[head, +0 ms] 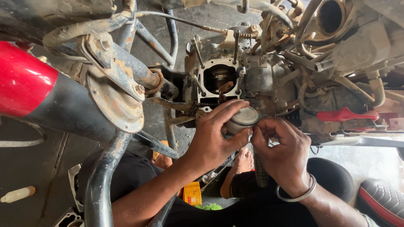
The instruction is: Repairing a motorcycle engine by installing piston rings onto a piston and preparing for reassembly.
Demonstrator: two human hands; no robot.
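My left hand [214, 134] grips a silver piston [242, 119] from the left, thumb and fingers wrapped around its skirt. My right hand [282, 149], with a metal bangle [296, 194] on its wrist, pinches at the piston's right side with its fingertips. The piston is held just below the open engine crankcase [219, 80] of a stripped motorcycle, where long studs [198, 52] stick out around the bore and a connecting rod shows inside. What the right fingertips hold is too small to tell.
A red and black fuel tank [29, 90] fills the left. A rusty horn disc [115, 98] and frame tubes [101, 176] cross the foreground. Hoses and cables tangle at upper right. A small yellow box [192, 194], a white bottle [17, 194] and a red lever [345, 114] are nearby.
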